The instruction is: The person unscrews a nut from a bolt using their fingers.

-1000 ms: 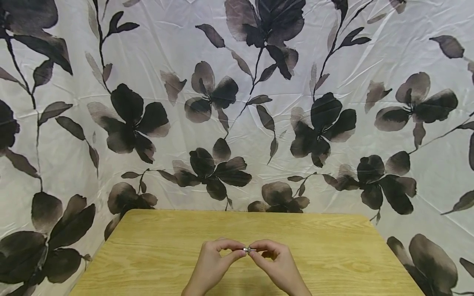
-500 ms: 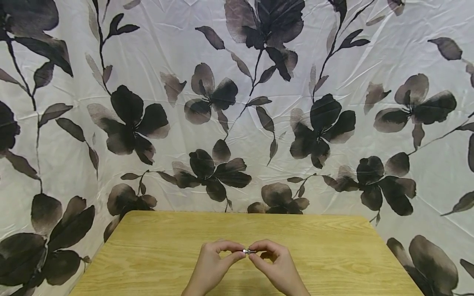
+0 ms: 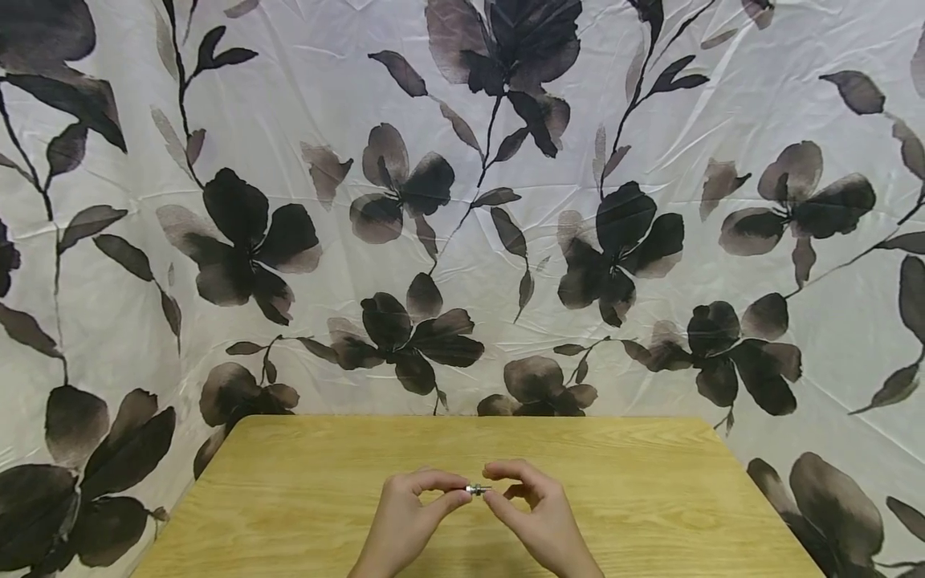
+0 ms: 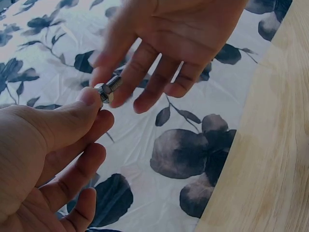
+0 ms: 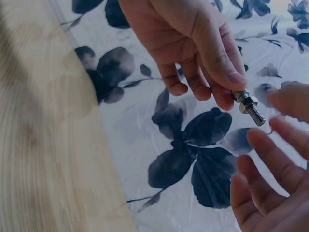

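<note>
A small metal bolt (image 3: 482, 489) lies roughly level above the wooden table, its threaded end toward my right hand. My left hand (image 3: 410, 507) pinches its other end between thumb and forefinger. Partway along the thread sits a hex nut (image 5: 248, 104), clearest in the right wrist view. The bolt's head end is hidden by the left fingertips. My right hand (image 3: 538, 510) hovers beside the threaded end. Its thumb and fingers are parted and relaxed around the tip, apart from the bolt in the right wrist view.
Beneath both hands spreads a light wood-grain table (image 3: 289, 482) with rounded far corners. Behind it and along the sides hangs a white cloth (image 3: 535, 281) with dark flower print.
The right thumb and forefinger have parted and let go of the bolt's threaded end; the forefinger has lifted. The left hand keeps its pinch. The head view has shifted slightly.
</note>
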A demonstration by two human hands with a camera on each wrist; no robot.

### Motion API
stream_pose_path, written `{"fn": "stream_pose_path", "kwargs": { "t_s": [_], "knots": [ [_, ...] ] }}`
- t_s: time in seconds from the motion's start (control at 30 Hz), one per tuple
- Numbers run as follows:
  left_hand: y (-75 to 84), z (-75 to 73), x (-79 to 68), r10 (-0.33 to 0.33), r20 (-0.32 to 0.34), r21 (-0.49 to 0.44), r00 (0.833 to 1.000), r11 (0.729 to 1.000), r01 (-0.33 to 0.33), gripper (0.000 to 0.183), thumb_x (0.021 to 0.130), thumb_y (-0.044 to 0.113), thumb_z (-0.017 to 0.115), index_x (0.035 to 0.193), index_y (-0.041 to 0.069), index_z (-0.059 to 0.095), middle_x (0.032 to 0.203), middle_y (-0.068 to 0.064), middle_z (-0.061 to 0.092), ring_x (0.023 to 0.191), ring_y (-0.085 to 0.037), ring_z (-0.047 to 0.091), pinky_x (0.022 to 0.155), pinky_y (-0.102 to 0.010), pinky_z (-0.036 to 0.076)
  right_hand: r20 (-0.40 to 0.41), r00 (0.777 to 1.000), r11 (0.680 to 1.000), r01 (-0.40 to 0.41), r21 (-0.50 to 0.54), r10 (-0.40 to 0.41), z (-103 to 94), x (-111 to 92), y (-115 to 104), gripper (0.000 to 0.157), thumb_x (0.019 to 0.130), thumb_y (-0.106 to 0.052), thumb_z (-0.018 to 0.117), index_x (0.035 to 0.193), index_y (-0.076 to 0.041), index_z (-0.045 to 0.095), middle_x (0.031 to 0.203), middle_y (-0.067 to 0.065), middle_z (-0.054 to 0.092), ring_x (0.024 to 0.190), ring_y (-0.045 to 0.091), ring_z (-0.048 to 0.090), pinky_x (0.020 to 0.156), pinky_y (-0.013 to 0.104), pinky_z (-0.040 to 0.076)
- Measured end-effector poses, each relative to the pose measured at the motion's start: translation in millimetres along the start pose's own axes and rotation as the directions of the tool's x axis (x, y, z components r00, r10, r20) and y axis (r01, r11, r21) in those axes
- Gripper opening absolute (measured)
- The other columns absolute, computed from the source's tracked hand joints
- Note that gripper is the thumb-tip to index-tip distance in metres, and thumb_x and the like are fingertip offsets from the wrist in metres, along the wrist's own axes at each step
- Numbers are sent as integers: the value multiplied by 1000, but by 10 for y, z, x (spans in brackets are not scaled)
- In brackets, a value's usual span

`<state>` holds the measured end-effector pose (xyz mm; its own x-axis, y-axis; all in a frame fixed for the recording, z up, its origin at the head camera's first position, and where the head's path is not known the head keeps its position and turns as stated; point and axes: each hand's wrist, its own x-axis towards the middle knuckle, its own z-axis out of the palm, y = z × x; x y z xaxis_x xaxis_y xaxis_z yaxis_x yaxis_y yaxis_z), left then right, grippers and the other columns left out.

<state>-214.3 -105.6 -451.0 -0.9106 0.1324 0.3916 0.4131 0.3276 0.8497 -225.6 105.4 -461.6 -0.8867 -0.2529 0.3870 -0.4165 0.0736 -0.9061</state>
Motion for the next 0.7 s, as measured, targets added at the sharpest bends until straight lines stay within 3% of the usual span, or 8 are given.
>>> {"fn": "stream_pose_path", "kwargs": {
  "t_s": [0.13,0.23,0.33,0.5,0.7],
  "knots": [
    [2,-14,-3,-8,-16,4,1000,1000,8,10,85,31,83,94,25,83,90,13,78,90,-7,73,80,-25,56,-9,996,996,-86,9,86,-14,25,-51,39,102,-17,67,140,-8,62,114,12,75,106,11,69,89,27,55],
    [6,-12,-13,-10,-26,2,1000,1000,10,12,85,32,84,94,25,83,90,14,78,91,-7,72,82,-26,56,17,987,987,-161,18,161,-31,31,-57,45,104,-24,64,144,-5,58,108,11,78,104,11,72,91,23,54],
    [15,-1,-26,-7,-22,-17,1000,1000,7,13,85,33,84,95,25,83,91,14,78,92,-7,72,83,-26,56,48,979,980,-200,3,200,-32,21,-34,39,104,-29,63,134,-5,67,103,9,79,103,13,72,91,23,53],
    [12,19,-25,28,-13,-25,1000,999,-28,10,86,30,82,94,25,83,93,12,79,90,-7,73,82,-27,58,63,981,982,-180,-49,183,6,2,-9,26,103,-31,64,109,-11,79,94,5,79,97,13,74,88,27,53],
    [2,27,-11,62,-11,0,998,998,-62,8,87,28,82,94,23,83,92,11,79,87,-6,73,80,-27,58,77,990,993,-114,-40,116,18,-6,-25,22,103,-26,65,105,-10,80,94,9,79,92,13,74,86,26,55]
  ]
}}
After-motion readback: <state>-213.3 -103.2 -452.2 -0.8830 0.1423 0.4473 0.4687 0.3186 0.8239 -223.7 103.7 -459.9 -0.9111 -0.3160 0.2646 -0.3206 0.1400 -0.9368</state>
